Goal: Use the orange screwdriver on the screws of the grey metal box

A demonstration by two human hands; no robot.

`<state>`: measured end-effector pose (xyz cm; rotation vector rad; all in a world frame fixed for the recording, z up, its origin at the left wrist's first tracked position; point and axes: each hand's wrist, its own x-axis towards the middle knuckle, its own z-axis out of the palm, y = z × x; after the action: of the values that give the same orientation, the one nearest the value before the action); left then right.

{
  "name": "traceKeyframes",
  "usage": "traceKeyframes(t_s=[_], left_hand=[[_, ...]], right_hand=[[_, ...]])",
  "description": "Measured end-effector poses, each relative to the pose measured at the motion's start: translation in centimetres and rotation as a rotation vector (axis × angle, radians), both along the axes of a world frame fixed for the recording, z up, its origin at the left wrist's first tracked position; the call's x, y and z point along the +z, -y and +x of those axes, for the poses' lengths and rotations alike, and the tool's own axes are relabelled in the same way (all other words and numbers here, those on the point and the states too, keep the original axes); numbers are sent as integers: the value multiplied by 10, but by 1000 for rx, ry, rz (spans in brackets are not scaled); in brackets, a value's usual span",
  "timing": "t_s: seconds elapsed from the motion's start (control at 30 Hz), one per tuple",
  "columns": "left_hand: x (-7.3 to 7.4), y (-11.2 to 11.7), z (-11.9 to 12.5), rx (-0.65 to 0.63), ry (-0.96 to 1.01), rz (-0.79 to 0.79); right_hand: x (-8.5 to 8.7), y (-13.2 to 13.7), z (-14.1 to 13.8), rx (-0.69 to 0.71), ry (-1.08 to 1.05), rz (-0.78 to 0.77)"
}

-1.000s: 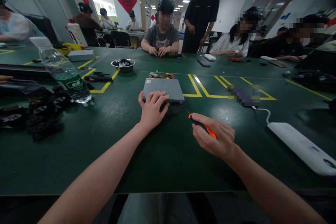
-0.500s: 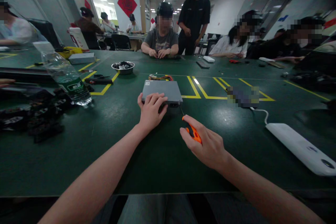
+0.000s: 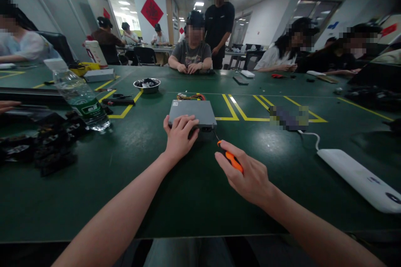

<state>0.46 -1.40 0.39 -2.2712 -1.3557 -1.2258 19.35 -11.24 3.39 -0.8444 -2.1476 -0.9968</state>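
A flat grey metal box (image 3: 194,111) lies on the green table (image 3: 131,167) in front of me, with coloured wires (image 3: 190,96) at its far side. My left hand (image 3: 179,134) rests on the box's near left corner, fingers curled over the top edge. My right hand (image 3: 247,175) is closed round an orange and black screwdriver (image 3: 231,159). The screwdriver's thin shaft points at the box's near right corner, its tip at or just short of the box's side.
A water bottle (image 3: 79,96) and a heap of black parts (image 3: 40,142) lie at the left. A metal bowl (image 3: 147,84) stands behind. A white oblong device (image 3: 360,178) with a cable lies at the right. Several people sit round the far side; one stands.
My right hand has moved left and nearer the box with the screwdriver. The left hand stays on the box. The standing person has stepped left.
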Motion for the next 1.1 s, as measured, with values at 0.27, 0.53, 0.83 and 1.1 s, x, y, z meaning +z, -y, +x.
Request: traceKeyframes(t_s=[0.27,0.53,0.83,1.1], left_hand=[[0,0,0,1,-2,-1],[1,0,0,-9,-15,9],[0,0,-1,-11,-6,-3],[1,1,0,-8,-7,-10]], right_hand=[[2,3,-2,-44,-21,-8],[2,2,0,-31,4,40],[-3,-1,-4,7,-16,14],[-3,-2,1,-9,-69,27]])
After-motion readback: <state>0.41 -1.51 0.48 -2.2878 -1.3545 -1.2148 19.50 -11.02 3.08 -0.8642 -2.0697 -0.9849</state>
